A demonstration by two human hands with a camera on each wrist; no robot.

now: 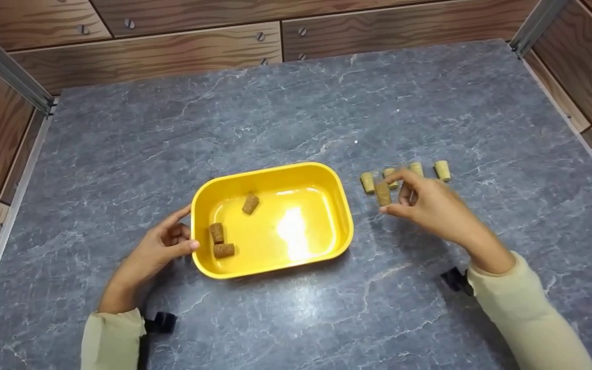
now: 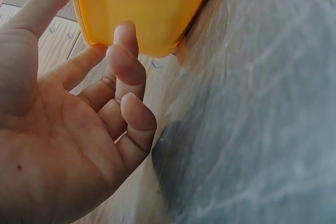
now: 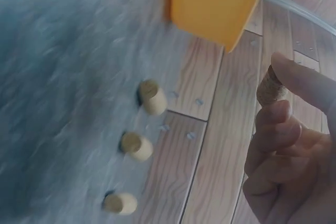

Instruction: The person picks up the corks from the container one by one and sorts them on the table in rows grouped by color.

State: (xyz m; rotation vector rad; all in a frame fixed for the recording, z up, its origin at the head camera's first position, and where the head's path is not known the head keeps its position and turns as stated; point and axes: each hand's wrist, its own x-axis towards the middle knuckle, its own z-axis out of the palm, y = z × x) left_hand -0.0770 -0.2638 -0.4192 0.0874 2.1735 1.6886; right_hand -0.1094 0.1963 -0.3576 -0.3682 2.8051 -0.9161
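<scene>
A yellow tub (image 1: 270, 268) stands on the table with 3 brown corks inside: one (image 1: 251, 204) toward the back, and two others (image 1: 217, 233) near its left end. My left hand (image 1: 160, 246) touches the left end of the tub with thumb and forefinger, its other fingers bent inward beneath. To the right of the tub, my right hand (image 1: 432, 208) pinches a tapered cork (image 3: 270, 87) between thumb and fingertips, raised above the table. Behind that hand, several paler corks (image 1: 442, 170) stand in a row, some partly covered by its fingers.
The grey marbled tabletop (image 1: 275, 118) runs back to wood-patterned panels (image 1: 183, 49). More such panels and metal posts (image 1: 537, 28) stand at the sides. Dark straps (image 1: 161, 322) show at both wrists, below the light sleeves (image 1: 113, 339).
</scene>
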